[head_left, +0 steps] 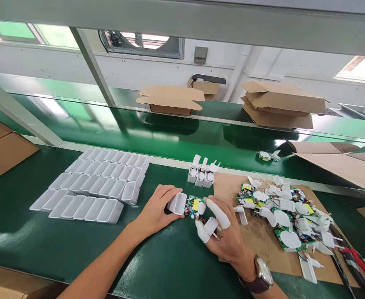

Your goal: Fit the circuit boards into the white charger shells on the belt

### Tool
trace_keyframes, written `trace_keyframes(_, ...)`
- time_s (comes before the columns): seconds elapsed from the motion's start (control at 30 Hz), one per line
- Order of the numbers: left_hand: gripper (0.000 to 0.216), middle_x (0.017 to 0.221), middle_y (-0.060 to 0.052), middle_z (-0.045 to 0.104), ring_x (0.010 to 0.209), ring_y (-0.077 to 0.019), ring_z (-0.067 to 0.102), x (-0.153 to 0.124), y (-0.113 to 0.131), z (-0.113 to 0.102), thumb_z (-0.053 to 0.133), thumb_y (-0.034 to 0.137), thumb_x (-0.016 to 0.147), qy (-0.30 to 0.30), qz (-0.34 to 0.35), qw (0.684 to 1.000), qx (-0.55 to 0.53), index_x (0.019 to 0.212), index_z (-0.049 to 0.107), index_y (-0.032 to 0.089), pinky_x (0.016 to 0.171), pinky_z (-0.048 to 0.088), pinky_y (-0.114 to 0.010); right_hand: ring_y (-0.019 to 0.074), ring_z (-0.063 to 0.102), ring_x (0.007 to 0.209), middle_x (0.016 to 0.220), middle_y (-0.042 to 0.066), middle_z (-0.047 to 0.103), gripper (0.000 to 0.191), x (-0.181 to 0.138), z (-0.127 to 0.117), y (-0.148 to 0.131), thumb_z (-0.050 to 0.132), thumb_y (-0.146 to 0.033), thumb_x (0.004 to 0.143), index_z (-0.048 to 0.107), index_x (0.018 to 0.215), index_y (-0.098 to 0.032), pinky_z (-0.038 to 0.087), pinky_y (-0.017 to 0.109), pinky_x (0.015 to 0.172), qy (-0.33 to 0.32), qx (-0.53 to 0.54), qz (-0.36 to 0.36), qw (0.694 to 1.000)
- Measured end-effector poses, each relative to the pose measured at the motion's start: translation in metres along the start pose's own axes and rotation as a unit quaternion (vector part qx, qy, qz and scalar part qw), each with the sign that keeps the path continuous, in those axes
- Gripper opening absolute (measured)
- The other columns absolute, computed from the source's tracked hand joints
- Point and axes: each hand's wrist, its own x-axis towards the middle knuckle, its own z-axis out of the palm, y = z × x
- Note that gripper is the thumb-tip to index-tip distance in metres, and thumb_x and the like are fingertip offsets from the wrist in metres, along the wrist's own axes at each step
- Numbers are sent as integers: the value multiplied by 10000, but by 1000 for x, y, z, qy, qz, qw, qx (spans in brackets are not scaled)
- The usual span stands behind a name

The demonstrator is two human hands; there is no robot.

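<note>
Between thumb and fingers, my left hand (158, 209) grips a white plastic case (177, 204) with its open mouth tipped up. A green circuit board (196, 206) with a yellow part and a white round pad is pinched by my right hand (224, 228), whose thumb and index finger wear white finger covers. The board's left edge meets the case's right rim; whether it sits inside I cannot tell. A white plug piece (211, 226) hangs by wires from the board, beneath my right fingers.
Rows of white cases (91, 182) stand at left. Three filled cases (201, 177) stand behind my hands. Many circuit boards (290, 220) pile on cardboard (260, 245) at right, near red-handled tools (361, 265). One board (268, 155) lies on the green belt (170, 141); cartons (282, 99) are beyond.
</note>
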Motion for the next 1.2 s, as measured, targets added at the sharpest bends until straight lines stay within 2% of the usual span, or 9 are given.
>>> trace_keyframes(0.1,617,1244,-97,615,1092,-259,585,-1,0,4,784,253,852,26,48,998,35,1402,503,255,963,524,-417,328,602,1235,1254,165,655,692,-4,3,-3,646,-120,905,376,1537,-202,581,550,988,-25,-19,-14,999)
trace_keyframes(0.27,570,1235,-101,607,1068,-251,578,0,1,7,678,180,902,40,75,994,65,1430,477,258,941,526,-406,330,609,1228,1261,166,656,731,-6,7,-5,634,-101,890,348,1555,-200,585,549,989,-33,-21,-17,999)
trace_keyframes(0.6,562,1225,-103,612,1037,-249,587,-1,3,10,656,182,910,24,73,994,78,1438,485,268,926,530,-411,324,635,1149,1189,166,668,669,2,7,-10,591,-159,934,337,1553,-179,598,533,948,-38,-63,-24,997)
trace_keyframes(1.2,507,1238,-119,607,1058,-265,583,-3,3,12,630,207,938,13,73,993,92,1425,500,261,939,523,-435,328,630,1149,1204,158,660,718,-1,7,-10,596,-177,941,277,1584,-189,586,540,960,-53,-56,-11,997)
